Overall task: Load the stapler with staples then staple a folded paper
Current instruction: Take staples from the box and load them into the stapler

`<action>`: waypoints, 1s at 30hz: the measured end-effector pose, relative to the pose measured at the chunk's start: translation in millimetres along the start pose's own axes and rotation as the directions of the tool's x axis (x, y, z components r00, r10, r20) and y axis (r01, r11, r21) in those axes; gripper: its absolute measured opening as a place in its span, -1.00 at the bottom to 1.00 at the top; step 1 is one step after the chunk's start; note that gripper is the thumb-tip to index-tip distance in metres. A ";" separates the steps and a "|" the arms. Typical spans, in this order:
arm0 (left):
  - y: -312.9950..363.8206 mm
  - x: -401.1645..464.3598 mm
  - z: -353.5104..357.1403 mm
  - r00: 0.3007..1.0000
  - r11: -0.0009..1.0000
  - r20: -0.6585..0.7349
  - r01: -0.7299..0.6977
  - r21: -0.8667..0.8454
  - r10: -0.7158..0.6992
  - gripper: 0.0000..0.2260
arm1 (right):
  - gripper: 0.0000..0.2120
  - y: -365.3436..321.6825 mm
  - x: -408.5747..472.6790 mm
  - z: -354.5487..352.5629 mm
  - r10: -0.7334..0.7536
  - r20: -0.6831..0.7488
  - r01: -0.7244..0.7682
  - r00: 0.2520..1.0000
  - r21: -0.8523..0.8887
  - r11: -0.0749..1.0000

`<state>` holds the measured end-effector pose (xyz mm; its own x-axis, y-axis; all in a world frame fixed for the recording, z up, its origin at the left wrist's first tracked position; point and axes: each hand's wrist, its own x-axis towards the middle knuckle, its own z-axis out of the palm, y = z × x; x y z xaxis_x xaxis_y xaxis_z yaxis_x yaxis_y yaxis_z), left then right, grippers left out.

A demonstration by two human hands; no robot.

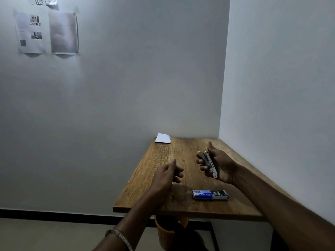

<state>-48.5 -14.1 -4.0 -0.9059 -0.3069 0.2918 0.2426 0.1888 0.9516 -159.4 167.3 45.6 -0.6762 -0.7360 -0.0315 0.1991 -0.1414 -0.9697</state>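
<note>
- A person is sitting at a wooden worktop (163, 178) set into the corner of a pale-walled room, both forearms reaching out over it.
- The right hand (217, 165) is gripping a stapler (208, 161) above the worktop, fingers curling round its left side and thumb pointing up behind it; the stapler is lying open, its metal channel facing up and its yellow ends pointing away from the person.
- The left hand (167, 173) is hovering just above the worktop, well apart from the stapler, with its fingers loosely curled; whether anything small is pinched between them cannot be told.
- A metal bangle (118, 234) is circling the left wrist.
- A blue box of staples (210, 194) is lying flat on the worktop near the front edge, below the right hand, its right end open and grey staple strips showing inside.
- A folded white paper (162, 138) is resting at the far left corner of the worktop, against the back wall and slightly overhanging the edge.
- Printed sheets (47, 31) are hanging taped to the wall high on the left, under a label reading "WS 12" (42, 2).
- An orange stool or stand (163, 230) is showing beneath the front edge of the worktop.
</note>
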 end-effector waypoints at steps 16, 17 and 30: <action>1.1 -0.7 -0.5 1.000 1.000 -0.005 0.017 0.016 -0.017 -0.55 | -0.20 3.5 -3.9 -11.1 -0.065 -0.030 0.067 0.997 0.068 0.995; 1.2 -0.8 -0.4 1.000 1.000 -0.005 0.016 0.016 -0.016 -0.55 | -0.08 3.7 -3.2 -13.1 -0.076 -0.018 0.077 0.997 0.121 0.990; 1.6 -1.1 -0.7 1.000 1.000 0.005 0.004 0.003 -0.004 -0.50 | -0.66 4.1 -8.7 -5.3 -0.198 -0.163 -0.036 0.967 -0.850 0.525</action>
<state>-46.9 -14.1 -2.6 -0.9084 -0.3033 0.2878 0.2382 0.1905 0.9524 -156.4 176.7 40.6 -0.8086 -0.5756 0.1216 -0.4741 0.5151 -0.7140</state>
